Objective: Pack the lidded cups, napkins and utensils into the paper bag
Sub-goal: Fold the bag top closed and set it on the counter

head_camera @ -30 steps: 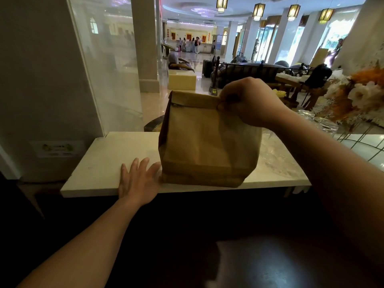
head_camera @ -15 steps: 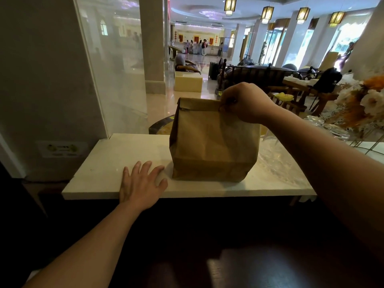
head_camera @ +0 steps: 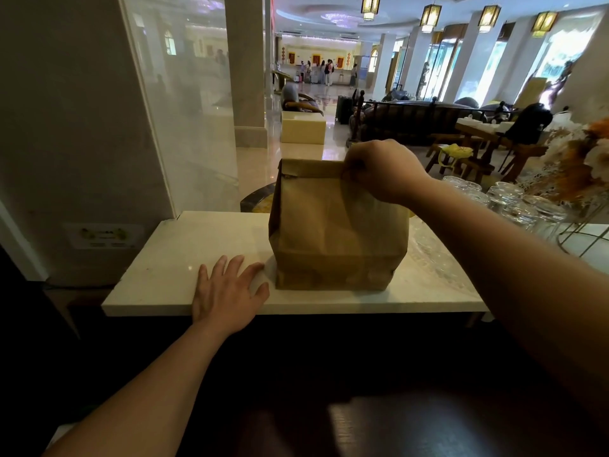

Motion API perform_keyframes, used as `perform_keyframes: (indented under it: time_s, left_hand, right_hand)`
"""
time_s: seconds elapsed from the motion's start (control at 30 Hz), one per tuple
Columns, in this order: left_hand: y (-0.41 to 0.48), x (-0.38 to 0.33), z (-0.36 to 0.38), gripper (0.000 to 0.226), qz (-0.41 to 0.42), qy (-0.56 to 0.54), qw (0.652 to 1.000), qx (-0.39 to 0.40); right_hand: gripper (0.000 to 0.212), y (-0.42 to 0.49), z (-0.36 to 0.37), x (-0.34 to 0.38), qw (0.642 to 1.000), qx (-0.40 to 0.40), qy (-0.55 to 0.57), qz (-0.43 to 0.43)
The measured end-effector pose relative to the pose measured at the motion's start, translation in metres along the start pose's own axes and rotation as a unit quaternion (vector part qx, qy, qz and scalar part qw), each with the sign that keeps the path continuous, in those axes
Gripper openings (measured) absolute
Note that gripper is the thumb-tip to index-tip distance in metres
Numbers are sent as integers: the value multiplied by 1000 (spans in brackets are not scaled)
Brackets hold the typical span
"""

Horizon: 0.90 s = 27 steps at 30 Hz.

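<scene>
A brown paper bag point(head_camera: 333, 232) stands upright on the white stone counter point(head_camera: 184, 252), its top folded over and closed. My right hand point(head_camera: 382, 171) pinches the folded top at its right end. My left hand point(head_camera: 227, 288) lies flat on the counter's front edge, fingers spread, just left of the bag's base and holding nothing. No cups, napkins or utensils are visible; the bag's contents are hidden.
A clear glass dish point(head_camera: 431, 252) lies on the counter right of the bag. Several upturned glasses point(head_camera: 514, 202) and a flower arrangement point(head_camera: 580, 166) stand at the right. A glass partition point(head_camera: 184, 110) rises at the left. A hotel lobby lies beyond.
The bag has been set down level on the counter and shifted slightly to the right and away from me, with my right hand still on its top. My left hand stays flat.
</scene>
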<state>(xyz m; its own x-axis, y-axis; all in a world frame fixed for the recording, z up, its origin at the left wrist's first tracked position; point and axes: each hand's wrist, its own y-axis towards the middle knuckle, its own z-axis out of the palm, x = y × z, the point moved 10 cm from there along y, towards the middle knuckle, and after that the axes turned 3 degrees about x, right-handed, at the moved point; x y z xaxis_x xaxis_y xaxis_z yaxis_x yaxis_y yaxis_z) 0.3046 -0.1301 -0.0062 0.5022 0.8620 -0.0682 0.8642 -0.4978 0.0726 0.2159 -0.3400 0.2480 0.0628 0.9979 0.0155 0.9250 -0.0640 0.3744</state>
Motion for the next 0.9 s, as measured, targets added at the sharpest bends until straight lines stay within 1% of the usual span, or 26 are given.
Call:
perform_keyframes:
  time_s: [0.23, 0.4, 0.67, 0.77, 0.9]
  left_hand:
    - [0, -2, 0, 63, -4, 1, 1000, 21]
    - [-2, -2, -2, 61, -6, -8, 1000, 19]
    - [0, -1, 0, 63, -8, -6, 1000, 20]
    - [2, 1, 1, 62, -10, -15, 1000, 23]
    - [1, 1, 2, 62, -16, -25, 999, 38]
  right_hand:
    - [21, -6, 6, 4, 999, -24, -21, 1]
    - [25, -8, 10, 3, 999, -44, -28, -5]
    - [55, -16, 14, 3, 996, -78, -40, -10]
    - [59, -22, 11, 10, 993, -102, -47, -21]
    - [59, -38, 3, 24, 988, -141, -44, -34]
